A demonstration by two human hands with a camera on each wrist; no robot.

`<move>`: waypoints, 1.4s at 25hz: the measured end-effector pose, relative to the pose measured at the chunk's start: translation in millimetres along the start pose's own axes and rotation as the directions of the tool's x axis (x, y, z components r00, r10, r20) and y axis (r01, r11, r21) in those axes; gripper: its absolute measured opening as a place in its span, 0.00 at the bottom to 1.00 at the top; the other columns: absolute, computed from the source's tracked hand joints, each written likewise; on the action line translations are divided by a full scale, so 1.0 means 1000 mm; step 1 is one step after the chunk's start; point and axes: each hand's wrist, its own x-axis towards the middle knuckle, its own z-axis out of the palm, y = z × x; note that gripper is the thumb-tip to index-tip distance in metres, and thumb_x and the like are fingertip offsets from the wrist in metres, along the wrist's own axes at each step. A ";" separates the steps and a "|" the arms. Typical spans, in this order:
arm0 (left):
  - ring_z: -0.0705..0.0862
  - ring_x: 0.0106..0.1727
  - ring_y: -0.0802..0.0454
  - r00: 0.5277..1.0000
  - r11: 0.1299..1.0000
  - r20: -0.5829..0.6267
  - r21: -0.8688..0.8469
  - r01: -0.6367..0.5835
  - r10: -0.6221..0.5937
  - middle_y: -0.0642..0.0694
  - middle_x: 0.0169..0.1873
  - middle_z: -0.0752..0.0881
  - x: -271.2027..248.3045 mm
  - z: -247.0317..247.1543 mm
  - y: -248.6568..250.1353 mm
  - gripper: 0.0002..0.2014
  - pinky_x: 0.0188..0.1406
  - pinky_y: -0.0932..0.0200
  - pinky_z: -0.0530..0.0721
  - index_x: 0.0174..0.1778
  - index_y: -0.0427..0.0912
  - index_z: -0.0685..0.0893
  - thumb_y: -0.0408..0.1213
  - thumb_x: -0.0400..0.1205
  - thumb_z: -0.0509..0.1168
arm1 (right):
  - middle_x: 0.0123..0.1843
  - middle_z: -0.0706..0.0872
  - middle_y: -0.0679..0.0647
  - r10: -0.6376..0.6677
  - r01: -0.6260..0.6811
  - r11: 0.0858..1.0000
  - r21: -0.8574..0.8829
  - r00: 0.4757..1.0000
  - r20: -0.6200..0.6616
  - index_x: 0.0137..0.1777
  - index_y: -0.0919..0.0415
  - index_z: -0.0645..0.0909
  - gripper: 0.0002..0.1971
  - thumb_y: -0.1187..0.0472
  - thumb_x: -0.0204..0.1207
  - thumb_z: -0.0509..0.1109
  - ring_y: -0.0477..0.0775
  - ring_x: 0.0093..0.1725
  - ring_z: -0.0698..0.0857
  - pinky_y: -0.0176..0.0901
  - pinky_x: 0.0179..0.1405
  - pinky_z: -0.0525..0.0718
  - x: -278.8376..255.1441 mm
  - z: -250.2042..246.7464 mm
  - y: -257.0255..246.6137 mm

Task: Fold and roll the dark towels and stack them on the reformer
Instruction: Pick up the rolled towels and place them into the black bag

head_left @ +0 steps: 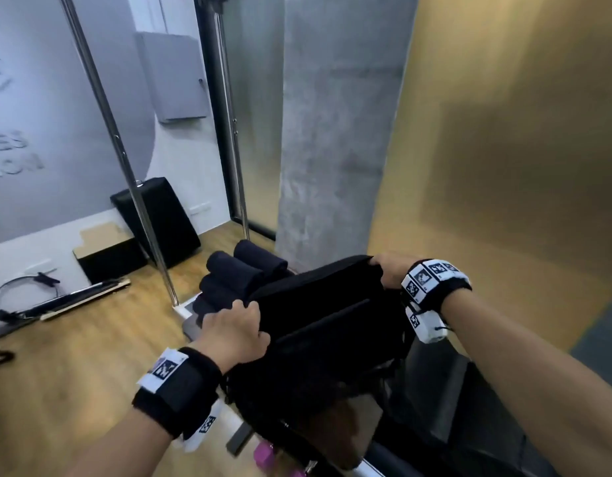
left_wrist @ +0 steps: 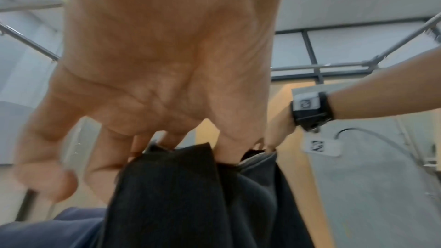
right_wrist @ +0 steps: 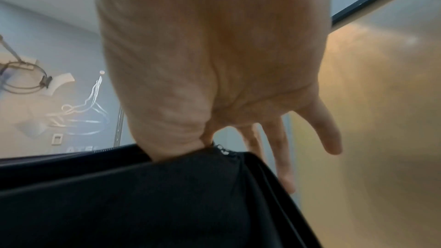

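The left hand [head_left: 234, 330] and the right hand [head_left: 388, 271] each pinch one top corner of a dark towel [head_left: 318, 315] (it hangs between them, in the air above the reformer [head_left: 445, 401]). Beyond it, rolled towels [head_left: 235, 273] lie stacked on the reformer's far end.

Wooden floor [head_left: 74, 346], grey wall [head_left: 39, 98], concrete pillar [head_left: 335, 132], ochre wall [head_left: 521, 132].

Dark towel [head_left: 318, 304] held up, rolled towels [head_left: 242, 273] stacked behind
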 end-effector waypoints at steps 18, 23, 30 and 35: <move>0.83 0.71 0.36 0.843 0.867 0.309 -0.388 -0.311 0.440 0.42 0.69 0.85 0.098 0.027 -0.058 0.25 0.73 0.45 0.78 0.73 0.47 0.83 0.58 0.93 0.50 | 0.78 0.75 0.67 0.383 -0.338 0.869 0.362 0.922 -0.061 0.84 0.62 0.72 0.31 0.71 0.79 0.66 0.70 0.78 0.77 0.56 0.77 0.78 0.074 0.047 -0.145; 0.75 0.78 0.38 0.807 0.831 0.252 -0.336 -0.444 0.533 0.42 0.73 0.79 0.123 0.031 -0.062 0.30 0.75 0.42 0.75 0.73 0.54 0.85 0.66 0.91 0.46 | 0.88 0.60 0.64 0.573 -0.505 0.698 0.508 0.819 0.027 0.87 0.46 0.70 0.35 0.68 0.81 0.67 0.68 0.82 0.74 0.51 0.79 0.76 0.044 0.071 -0.163; 0.65 0.81 0.36 0.776 0.784 0.110 -0.079 -0.616 0.621 0.38 0.80 0.62 0.172 0.054 -0.007 0.23 0.70 0.41 0.77 0.82 0.54 0.74 0.51 0.90 0.62 | 0.81 0.76 0.57 0.530 -0.504 0.741 0.444 0.845 0.075 0.87 0.53 0.69 0.35 0.65 0.77 0.67 0.65 0.79 0.79 0.57 0.74 0.81 0.019 0.090 -0.167; 0.67 0.82 0.39 0.815 0.816 0.048 -0.003 -0.579 0.578 0.43 0.87 0.55 0.220 0.059 -0.005 0.35 0.68 0.42 0.79 0.88 0.47 0.65 0.37 0.84 0.71 | 0.93 0.42 0.39 0.581 -0.546 0.729 0.414 0.812 0.049 0.93 0.53 0.50 0.47 0.67 0.76 0.69 0.67 0.74 0.82 0.59 0.68 0.83 0.017 0.089 -0.136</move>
